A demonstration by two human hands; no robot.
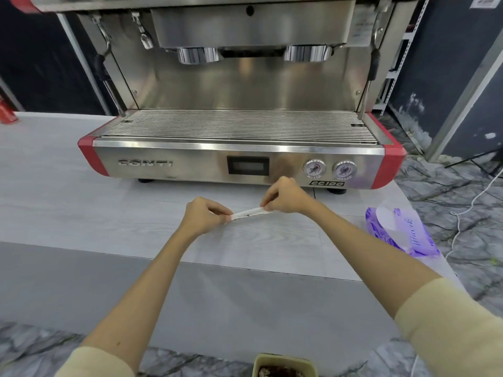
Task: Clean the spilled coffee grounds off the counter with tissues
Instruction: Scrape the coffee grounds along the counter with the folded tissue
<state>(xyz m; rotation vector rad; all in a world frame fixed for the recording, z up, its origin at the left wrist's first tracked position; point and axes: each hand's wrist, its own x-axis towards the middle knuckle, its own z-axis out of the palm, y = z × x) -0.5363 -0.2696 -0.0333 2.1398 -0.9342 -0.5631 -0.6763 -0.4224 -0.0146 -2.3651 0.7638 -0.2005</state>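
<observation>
A view from head height looks down at a pale grey wood-grain bench [81, 202]. 2 bare forearms in cream sleeves reach forward over it. The left hand [202, 214] and the right hand [283, 198] hold the 2 ends of a white tissue [249, 213], folded or rolled into a narrow strip. The strip is stretched between the hands just above the bench surface, in front of the machine. The fingers [217, 210] of the left hand are curled and pinch the strip's left end against the thumb. The fingers of the right hand are curled too and pinch its right end. A few dark specks show along the strip's fold.

Behind the hands stands a large steel espresso machine [245, 159] with red corners, a slotted drip tray, 2 round gauges and the lettering "CONTI" and "CC100". To the right, near the bench edge, lies a purple tissue pack [413, 235] with a white sheet sticking up from its opening. At the bottom edge of the view sits a pale green bin [257, 363] with dark matter inside. A red can [8, 112] stands at far left.
</observation>
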